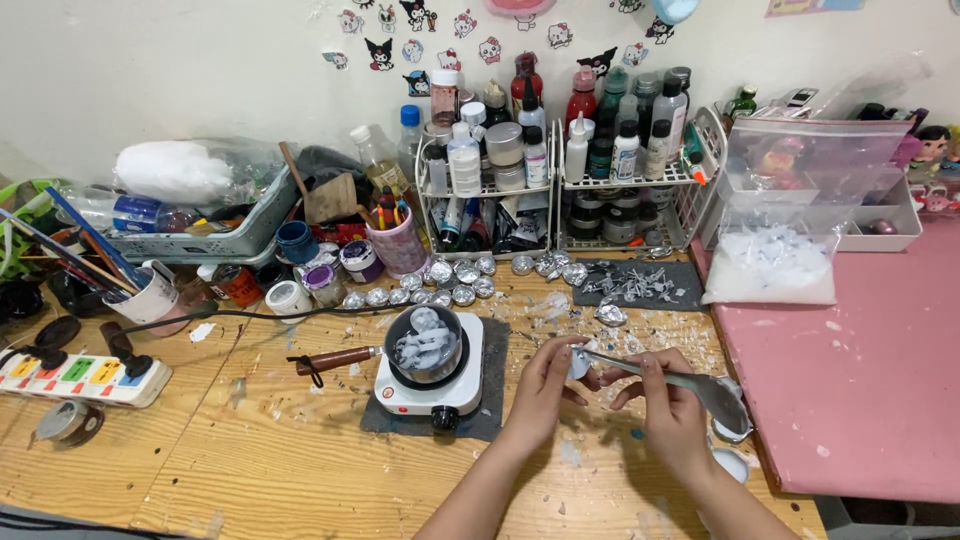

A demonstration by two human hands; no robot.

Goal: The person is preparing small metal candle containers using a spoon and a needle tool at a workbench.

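Observation:
My left hand pinches a small pale round piece over the wooden table. My right hand grips a grey metal spoon-like tool, whose thin tip touches that piece. Both hands hover just right of a small white electric hotplate. On the hotplate sits a small metal pan with a wooden handle; it holds pale lumps.
A row of foil-wrapped balls lies behind the hotplate. Wire racks of bottles stand at the wall. A power strip and brush cup are left. A pink mat with a plastic bag is right.

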